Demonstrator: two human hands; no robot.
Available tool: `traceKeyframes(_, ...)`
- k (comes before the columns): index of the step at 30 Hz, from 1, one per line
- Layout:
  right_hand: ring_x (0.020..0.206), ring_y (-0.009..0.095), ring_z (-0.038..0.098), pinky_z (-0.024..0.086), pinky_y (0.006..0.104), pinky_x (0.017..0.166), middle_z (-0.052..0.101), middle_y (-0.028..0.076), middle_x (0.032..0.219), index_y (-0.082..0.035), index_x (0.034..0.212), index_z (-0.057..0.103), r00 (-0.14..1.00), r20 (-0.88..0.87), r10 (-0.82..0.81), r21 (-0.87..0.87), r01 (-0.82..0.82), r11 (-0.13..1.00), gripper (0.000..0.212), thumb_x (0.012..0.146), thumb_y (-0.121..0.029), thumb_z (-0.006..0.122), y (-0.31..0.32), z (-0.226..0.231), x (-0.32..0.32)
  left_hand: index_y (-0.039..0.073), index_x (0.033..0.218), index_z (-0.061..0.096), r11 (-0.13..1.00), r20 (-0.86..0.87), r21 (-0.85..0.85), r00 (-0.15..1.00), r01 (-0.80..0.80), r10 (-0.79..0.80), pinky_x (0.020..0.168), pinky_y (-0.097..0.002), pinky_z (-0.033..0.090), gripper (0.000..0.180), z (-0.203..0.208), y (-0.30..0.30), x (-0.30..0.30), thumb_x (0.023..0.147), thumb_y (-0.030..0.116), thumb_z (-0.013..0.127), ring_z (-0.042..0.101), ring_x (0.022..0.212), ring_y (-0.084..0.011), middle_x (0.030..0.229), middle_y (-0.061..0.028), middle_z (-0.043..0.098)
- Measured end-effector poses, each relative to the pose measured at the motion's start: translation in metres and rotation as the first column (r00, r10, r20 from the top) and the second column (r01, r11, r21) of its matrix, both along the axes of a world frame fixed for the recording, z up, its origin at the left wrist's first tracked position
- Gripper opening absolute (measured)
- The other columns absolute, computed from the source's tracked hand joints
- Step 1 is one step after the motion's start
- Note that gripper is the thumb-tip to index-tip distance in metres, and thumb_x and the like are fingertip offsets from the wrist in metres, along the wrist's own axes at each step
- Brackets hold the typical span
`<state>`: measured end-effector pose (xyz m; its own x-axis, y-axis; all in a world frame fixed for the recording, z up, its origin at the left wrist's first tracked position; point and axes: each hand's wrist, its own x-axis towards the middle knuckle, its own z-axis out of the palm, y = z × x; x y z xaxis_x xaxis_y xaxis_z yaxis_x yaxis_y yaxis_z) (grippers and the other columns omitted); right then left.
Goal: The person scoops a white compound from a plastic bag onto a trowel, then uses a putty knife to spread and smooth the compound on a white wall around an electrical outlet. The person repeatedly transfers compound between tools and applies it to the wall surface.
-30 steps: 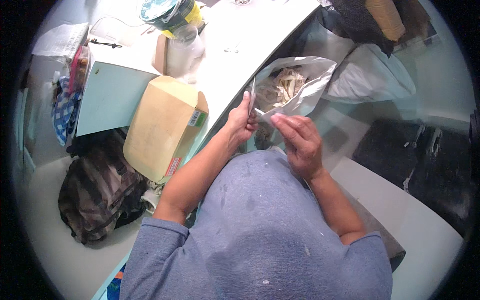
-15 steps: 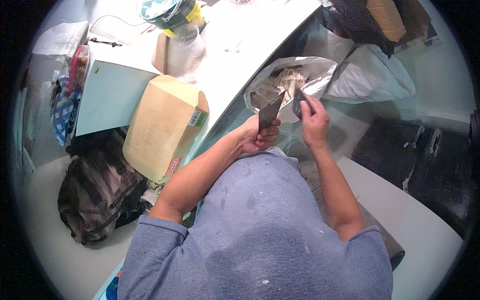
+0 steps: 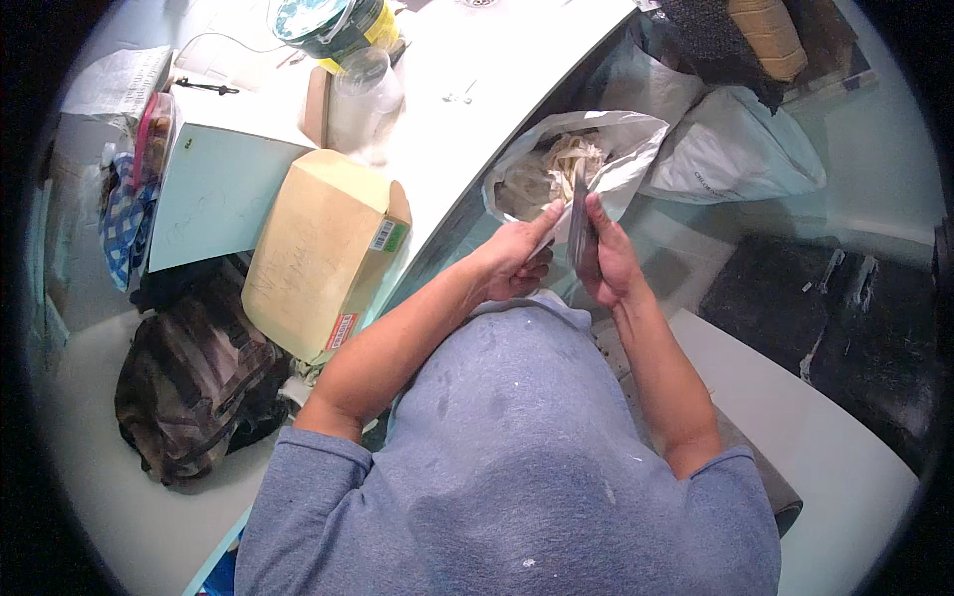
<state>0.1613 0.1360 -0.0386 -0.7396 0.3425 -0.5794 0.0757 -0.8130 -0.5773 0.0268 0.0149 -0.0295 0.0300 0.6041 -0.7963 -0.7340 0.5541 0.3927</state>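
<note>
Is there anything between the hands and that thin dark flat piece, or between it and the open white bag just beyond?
Nothing visible. The right hand already grips the thin dark flat piece on edge, and the left hand touches it from the other side. The open white bag lies directly beyond, its mouth unobstructed and pale scraps inside.

- Thin dark sheet (image 3: 577, 221) between both hands: smooth, faint sheen; material cannot be told.
- White bag (image 3: 626, 149): thin crinkled plastic, glossy.
- Box (image 3: 318, 248): matt tan cardboard.
- Counter (image 3: 497, 89): smooth white finish.
- Backpack (image 3: 194, 382): matt woven cloth.
</note>
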Motion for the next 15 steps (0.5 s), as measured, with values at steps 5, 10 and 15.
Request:
traceKeyframes(5, 0.083, 0.016, 0.072, 0.061, 0.0318, 0.075, 0.072, 0.006, 0.105, -0.005, 0.124, 0.062, 0.971, 0.028, 0.238, -0.125, -0.233, 0.964, 0.042, 0.097, -0.035, 0.073, 0.018, -0.023, 0.043, 0.017, 0.076, 0.055, 0.990, 0.035, 0.012, 0.990, -0.140, 0.140, 0.039, -0.0271, 0.027, 0.053, -0.015, -0.003, -0.015, 0.098, 0.065, 0.060, 0.035, 0.040, -0.0070, 0.053, 0.0067, 0.041)
traceKeyframes(10, 0.084, 0.016, 0.071, 0.061, 0.0329, 0.078, 0.071, 0.006, 0.104, -0.004, 0.119, 0.068, 0.993, 0.087, -0.080, 0.323, 0.048, 0.945, 0.027, 0.093, -0.007, 0.070, 0.034, 0.011, 0.049, 0.008, 0.090, 0.058, 0.934, -0.612, 0.158, 0.711, -0.320, 0.346, 0.052, -0.0290, 0.042, 0.036, -0.027, -0.001, -0.016, 0.101, 0.041, 0.067, 0.052, 0.062, -0.0096, 0.073, -0.0001, 0.059)
traceKeyframes(15, 0.095, 0.025, 0.067, 0.054, 0.0348, 0.088, 0.069, 0.007, 0.103, -0.010, 0.121, 0.075, 0.957, 0.229, 0.178, 0.970, -0.240, 0.044, 0.039, 0.085, 0.005, 0.066, 0.026, 0.030, 0.034, 0.000, 0.090, 0.059, 0.935, -0.790, 0.243, 0.507, -0.260, 0.346, 0.063, -0.0350, 0.045, 0.034, -0.040, 0.002, -0.016, 0.102, 0.031, 0.064, 0.050, 0.066, -0.0145, 0.069, -0.0070, 0.058)
